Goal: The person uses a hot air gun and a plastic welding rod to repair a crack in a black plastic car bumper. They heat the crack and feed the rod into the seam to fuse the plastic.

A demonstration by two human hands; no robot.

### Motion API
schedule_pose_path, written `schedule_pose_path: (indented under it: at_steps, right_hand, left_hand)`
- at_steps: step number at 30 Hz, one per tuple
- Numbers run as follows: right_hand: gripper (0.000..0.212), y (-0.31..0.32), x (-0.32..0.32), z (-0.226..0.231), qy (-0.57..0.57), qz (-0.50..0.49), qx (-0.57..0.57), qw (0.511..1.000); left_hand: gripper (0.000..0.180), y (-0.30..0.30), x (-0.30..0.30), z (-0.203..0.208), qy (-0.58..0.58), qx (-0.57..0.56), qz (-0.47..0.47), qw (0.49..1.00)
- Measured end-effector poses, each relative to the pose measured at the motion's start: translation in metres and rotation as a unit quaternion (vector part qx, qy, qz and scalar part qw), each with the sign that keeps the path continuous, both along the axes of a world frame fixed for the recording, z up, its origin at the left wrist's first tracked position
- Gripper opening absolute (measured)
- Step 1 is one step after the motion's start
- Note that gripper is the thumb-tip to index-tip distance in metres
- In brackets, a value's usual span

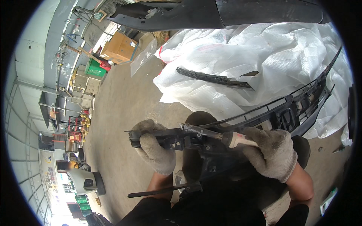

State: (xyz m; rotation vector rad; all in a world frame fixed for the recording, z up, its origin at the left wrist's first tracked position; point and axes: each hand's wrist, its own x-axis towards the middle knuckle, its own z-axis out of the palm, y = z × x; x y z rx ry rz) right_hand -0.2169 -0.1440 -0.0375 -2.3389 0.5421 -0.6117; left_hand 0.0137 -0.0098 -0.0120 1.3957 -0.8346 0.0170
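Observation:
My left hand [155, 152], in a grey work glove, is closed around the left end of a black plastic car grille [260, 119]. The grille lies across my knees and rises toward the far right, with slats and a badge recess in it. My right hand [271, 152], gloved too, grips the pale handle of a soldering iron [238, 139]. Its metal shaft points left along the grille, and the tip is close to the plastic beside my left hand. Whether the tip touches cannot be made out.
White plastic sheeting [241, 52] covers something ahead, with a loose black trim strip [215, 79] on it. A long dark bumper-like panel [256, 14] lies beyond. At the left are a cardboard box [119, 48], a green bin [94, 67] and a white car part [81, 181].

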Motion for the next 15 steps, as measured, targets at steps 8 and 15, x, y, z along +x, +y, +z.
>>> schedule_pose_path:
  at_steps: [8, 15]
  right_hand:
    - [0.035, 0.0059, 0.0048, -0.0027, -0.024, 0.015, -0.004, 1.0]
    - [0.034, 0.0051, 0.0043, -0.0038, -0.033, -0.01, -0.022, 0.999]
  left_hand:
    - [0.048, 0.0013, -0.0004, 0.0003, 0.004, -0.006, 0.007, 1.0]
    - [0.047, 0.0003, -0.0039, 0.0005, 0.015, 0.005, 0.052, 0.998]
